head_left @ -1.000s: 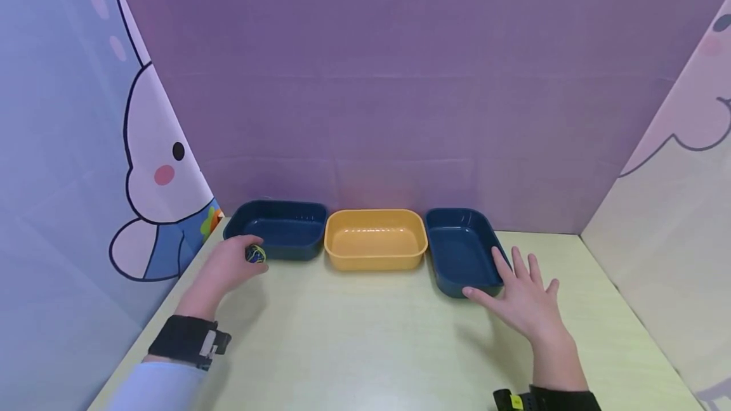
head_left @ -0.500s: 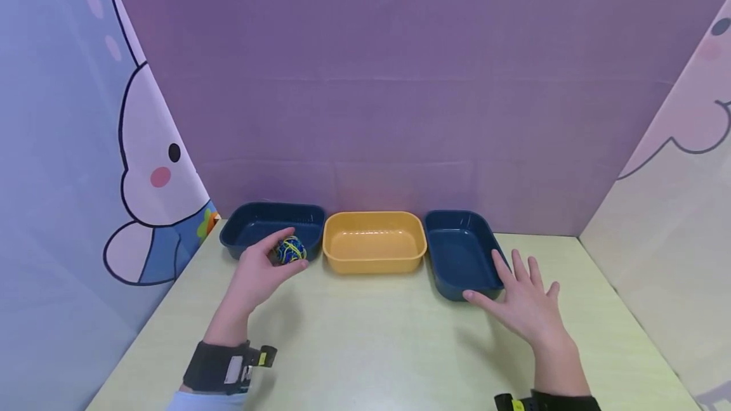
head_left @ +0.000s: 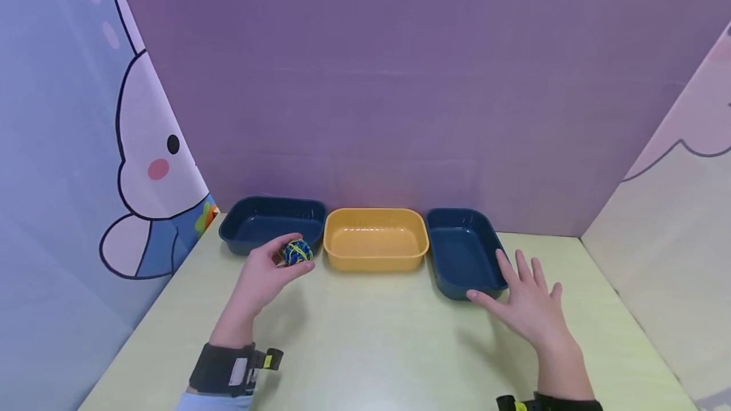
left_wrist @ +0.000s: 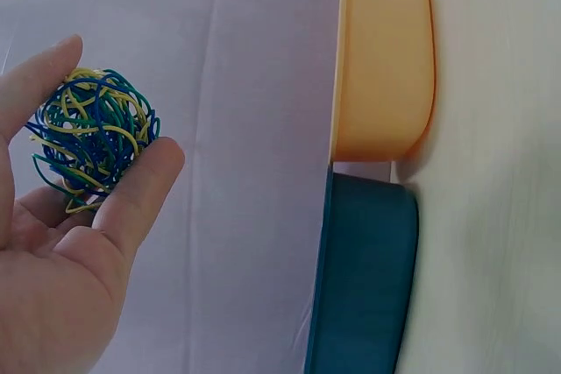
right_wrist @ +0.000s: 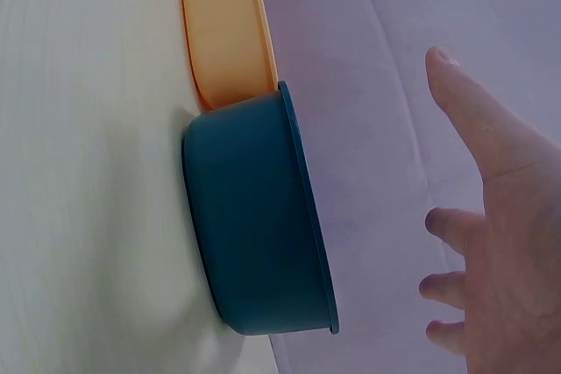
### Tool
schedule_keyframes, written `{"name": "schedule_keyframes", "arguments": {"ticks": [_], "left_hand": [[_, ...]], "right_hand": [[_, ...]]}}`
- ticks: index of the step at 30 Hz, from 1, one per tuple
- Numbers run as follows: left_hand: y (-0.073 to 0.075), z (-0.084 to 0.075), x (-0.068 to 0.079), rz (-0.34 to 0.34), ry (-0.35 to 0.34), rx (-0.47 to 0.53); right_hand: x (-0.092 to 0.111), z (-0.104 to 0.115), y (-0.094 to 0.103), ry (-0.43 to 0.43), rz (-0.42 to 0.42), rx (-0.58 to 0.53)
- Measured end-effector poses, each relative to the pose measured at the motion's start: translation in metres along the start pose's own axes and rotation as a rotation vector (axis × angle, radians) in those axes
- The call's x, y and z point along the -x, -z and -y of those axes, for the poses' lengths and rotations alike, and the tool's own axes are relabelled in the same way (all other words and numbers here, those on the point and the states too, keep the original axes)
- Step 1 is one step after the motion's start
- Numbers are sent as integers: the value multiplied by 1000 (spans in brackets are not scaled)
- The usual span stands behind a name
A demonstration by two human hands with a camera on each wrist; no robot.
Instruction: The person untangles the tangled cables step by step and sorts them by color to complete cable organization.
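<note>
Presently I judge this a carrying step: the left hand (head_left: 264,276) has thumb and fingers clamped on the tangled ball (head_left: 298,252) above the worktop (head_left: 371,341), toward its far left corner, the right hand (head_left: 531,311) has fingers spread, and a steady pinch seems called for.

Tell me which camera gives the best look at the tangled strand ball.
The left wrist view: the tangled strand ball shows large there in the left hand, its blue, green and yellow loops distinct. The head view shows it small; the right wrist view misses it.
</note>
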State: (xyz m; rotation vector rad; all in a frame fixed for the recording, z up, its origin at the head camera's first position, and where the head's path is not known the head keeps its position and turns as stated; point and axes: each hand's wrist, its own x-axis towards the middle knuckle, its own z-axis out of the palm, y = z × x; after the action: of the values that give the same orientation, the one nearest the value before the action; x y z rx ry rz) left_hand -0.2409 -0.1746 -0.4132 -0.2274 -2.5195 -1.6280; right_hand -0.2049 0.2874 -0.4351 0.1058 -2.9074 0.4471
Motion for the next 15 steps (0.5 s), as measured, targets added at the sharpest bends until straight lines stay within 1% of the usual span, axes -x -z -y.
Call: {"name": "schedule_keyframes", "arguments": {"ticks": [3, 7, 12, 15], "left_hand": [[-4, -4, -1, 28, 7, 22], [-13, -8, 1, 67, 5, 74], [-29, -14, 6, 121, -28, 144], [-38, -19, 10, 153, -46, 180]], "right_hand": [[-1, 1, 3, 7, -14, -14], [-3, 6, 6, 28, -37, -59], [-3, 18, 7, 49, -65, -195], [-2, 26, 7, 91, -108, -290]]}}
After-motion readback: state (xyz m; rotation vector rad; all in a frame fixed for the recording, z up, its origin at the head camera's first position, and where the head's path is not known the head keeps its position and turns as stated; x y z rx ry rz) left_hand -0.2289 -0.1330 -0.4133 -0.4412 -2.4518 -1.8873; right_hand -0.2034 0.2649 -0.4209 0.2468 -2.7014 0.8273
